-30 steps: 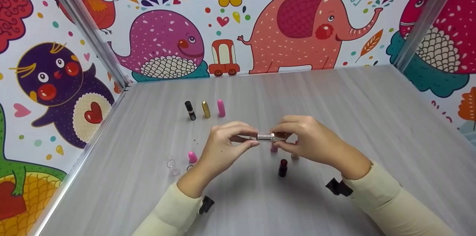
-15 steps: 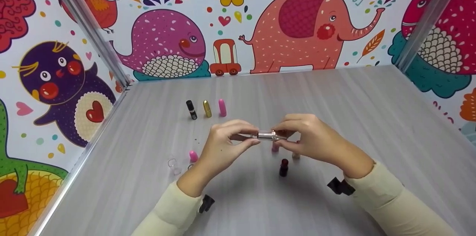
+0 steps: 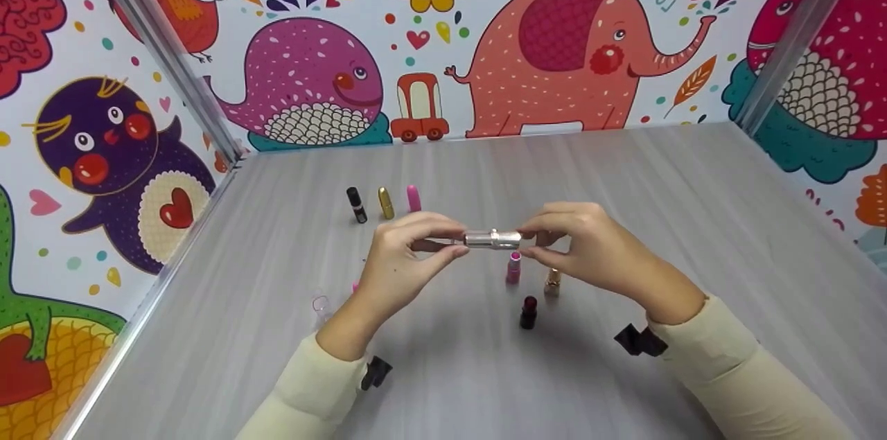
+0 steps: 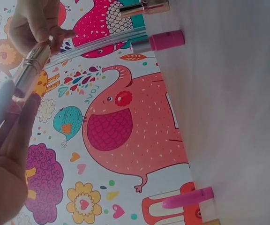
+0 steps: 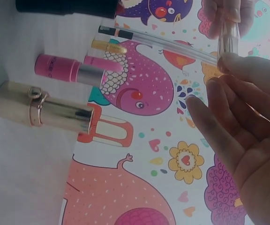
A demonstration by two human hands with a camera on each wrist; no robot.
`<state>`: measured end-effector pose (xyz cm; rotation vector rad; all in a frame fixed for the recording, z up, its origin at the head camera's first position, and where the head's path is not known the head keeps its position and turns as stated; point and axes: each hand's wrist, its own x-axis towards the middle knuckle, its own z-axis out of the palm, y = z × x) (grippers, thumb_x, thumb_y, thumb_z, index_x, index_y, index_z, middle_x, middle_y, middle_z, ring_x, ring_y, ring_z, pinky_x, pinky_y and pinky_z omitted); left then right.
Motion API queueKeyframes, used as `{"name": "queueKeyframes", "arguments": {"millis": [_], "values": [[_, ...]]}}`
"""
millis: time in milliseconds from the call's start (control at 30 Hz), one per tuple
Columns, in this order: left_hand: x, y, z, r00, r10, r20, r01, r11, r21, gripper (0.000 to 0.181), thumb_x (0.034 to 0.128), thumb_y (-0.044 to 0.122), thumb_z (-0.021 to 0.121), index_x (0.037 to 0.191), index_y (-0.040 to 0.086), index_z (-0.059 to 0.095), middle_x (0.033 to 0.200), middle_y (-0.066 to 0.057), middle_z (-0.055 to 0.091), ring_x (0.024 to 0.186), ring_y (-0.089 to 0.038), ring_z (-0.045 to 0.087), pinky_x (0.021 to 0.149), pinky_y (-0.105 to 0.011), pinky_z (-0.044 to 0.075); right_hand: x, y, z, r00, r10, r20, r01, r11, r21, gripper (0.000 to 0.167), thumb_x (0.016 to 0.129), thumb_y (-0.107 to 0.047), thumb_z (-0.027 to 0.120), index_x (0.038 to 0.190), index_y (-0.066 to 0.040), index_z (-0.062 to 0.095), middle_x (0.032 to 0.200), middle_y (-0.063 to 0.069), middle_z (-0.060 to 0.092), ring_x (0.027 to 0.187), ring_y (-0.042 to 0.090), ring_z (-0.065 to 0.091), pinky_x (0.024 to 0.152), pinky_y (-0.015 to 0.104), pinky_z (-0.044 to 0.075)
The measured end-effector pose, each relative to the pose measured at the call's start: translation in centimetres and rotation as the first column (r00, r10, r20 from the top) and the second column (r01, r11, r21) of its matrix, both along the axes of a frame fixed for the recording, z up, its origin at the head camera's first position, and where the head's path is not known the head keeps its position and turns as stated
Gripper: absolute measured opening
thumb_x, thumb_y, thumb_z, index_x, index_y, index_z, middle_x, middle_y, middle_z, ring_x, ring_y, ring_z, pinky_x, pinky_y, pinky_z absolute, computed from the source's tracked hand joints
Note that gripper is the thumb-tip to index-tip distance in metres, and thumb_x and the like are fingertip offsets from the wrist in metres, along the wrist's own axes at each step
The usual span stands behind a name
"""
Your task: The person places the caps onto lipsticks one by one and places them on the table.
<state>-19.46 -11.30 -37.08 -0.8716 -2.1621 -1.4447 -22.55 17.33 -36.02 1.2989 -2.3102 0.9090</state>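
Silver tube [image 3: 490,240], head view: level between the fingertips of left hand [image 3: 402,260] and right hand [image 3: 597,244], each pinching an end; I judge a sudden tug from either could fling it.
Clear end [image 4: 25,83], left wrist: within the left fingers; I suspect a loosened pinch would let it slip.
Gold lipstick [image 5: 55,112], right wrist: stands apart from the right fingers; a dropped tube might topple it.

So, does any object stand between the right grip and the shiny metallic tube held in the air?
Nothing visible does: the right grip pinches one end of the shiny metallic tube, the left grip the other. The uncapped pink lipstick stands below, on the grey streaked table.
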Motion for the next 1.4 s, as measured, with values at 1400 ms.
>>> {"name": "queueKeyframes", "arguments": {"millis": [1400], "values": [[-2.0, -3.1, 4.6, 0.983, 0.186, 0.002, -0.185, 0.979, -0.081, 0.021, 0.0894, 0.001, 0.085, 0.11, 0.003, 0.082, 0.105, -0.006, 0.078, 0.088, -0.013, 0.076, 0.077, -0.026, 0.065, -1.8, 3.1, -0.1, 0.925, -0.234, 0.298, 0.133, 0.936, 0.325, 0.05, 0.095, -0.039, 0.082, 0.139, -0.017, 0.071, 0.128, -0.003, 0.072, 0.111, 0.017, 0.065, 0.093, 0.045, 0.063]]}}
